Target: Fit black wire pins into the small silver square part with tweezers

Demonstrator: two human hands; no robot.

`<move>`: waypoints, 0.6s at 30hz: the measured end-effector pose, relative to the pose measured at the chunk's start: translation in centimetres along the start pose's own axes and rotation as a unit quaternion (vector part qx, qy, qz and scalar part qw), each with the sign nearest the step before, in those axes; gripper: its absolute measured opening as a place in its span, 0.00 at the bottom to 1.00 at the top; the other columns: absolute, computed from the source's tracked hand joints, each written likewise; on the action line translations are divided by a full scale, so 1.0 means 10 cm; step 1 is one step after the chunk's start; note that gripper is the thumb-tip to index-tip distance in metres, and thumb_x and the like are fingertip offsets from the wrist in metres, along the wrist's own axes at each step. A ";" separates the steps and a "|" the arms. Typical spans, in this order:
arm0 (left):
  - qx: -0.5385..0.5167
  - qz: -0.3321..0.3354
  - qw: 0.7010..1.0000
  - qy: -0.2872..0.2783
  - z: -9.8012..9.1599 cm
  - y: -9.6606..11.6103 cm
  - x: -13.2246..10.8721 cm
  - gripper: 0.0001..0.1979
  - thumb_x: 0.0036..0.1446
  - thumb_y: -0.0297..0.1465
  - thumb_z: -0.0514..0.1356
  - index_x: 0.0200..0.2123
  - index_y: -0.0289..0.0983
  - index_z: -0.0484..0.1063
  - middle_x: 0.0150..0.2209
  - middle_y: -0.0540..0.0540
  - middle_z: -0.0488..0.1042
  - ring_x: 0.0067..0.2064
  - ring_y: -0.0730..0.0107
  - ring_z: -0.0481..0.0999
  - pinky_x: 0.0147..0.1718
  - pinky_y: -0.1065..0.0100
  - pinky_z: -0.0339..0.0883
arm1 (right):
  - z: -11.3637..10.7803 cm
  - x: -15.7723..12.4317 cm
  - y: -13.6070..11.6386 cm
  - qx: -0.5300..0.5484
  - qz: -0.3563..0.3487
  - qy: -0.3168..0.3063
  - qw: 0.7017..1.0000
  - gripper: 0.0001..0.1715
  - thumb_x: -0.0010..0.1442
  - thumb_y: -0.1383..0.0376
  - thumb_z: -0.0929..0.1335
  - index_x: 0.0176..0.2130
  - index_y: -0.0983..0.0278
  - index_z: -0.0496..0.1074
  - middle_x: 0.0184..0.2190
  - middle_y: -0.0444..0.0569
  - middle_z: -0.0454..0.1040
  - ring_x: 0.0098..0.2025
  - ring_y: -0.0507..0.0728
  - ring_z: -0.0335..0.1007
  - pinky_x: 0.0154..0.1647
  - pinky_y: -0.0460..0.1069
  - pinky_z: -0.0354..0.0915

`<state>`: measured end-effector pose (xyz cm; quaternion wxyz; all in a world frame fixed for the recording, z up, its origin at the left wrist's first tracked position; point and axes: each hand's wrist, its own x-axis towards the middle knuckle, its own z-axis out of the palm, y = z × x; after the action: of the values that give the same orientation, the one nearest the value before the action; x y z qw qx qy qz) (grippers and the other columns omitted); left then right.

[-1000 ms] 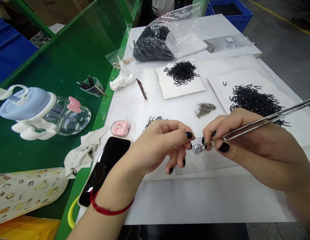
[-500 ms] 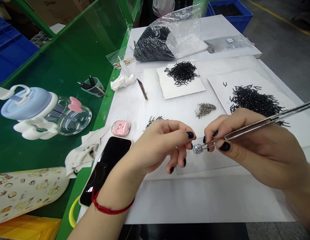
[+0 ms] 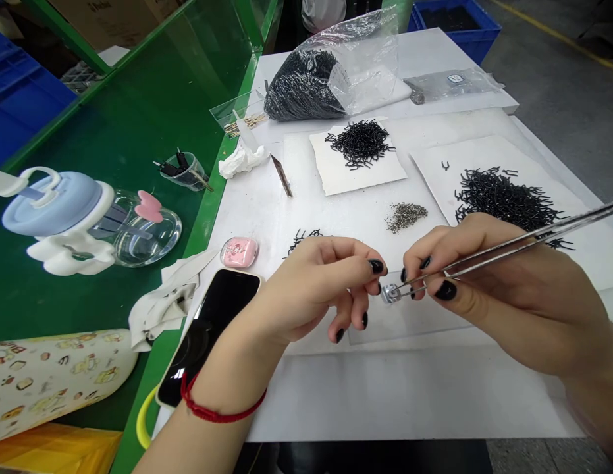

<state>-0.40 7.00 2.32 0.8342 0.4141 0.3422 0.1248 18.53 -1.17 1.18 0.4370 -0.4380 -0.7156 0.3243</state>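
My right hand (image 3: pixel 513 296) grips a pair of metal tweezers (image 3: pixel 528 240) slanting up to the right. The tweezer tips meet a small clear block (image 3: pixel 391 293) with a metallic-looking middle. My left hand (image 3: pixel 330 283) is beside that block, its thumb and index finger pressed together and its other fingers curled. One left fingertip is right by the block's edge; I cannot tell whether it touches. Anything inside the left pinch is hidden. Below the hands lies a clear plate (image 3: pixel 409 326). A pile of tiny metal bits (image 3: pixel 405 217) lies beyond them.
Black forked pieces form piles on paper at the right (image 3: pixel 508 197) and the back (image 3: pixel 360 143). A plastic bag of black pieces (image 3: pixel 306 85) stands behind. At the left are a phone (image 3: pixel 217 322), a pink case (image 3: pixel 239 253), a cloth (image 3: pixel 162 303) and a drink bottle (image 3: pixel 89 210).
Both hands stay almost where they were, with the tweezers still at the clear block. The tweezer arms look slightly farther apart now.
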 end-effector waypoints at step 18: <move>0.005 0.005 1.000 -0.015 -0.01 -0.01 0.00 0.06 0.52 0.23 0.58 0.25 0.31 0.73 0.14 0.53 0.71 0.10 0.82 0.64 0.06 0.83 0.58 | 0.05 -0.01 -0.01 0.031 -0.059 0.124 0.990 0.12 0.55 0.76 0.70 0.37 0.60 0.71 0.29 0.44 0.72 0.39 0.53 0.74 0.34 0.51 0.70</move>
<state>-0.48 7.00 2.17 0.8365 0.4219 0.3280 0.1210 18.09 -1.37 1.02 0.5538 -0.4182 -0.6700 0.2636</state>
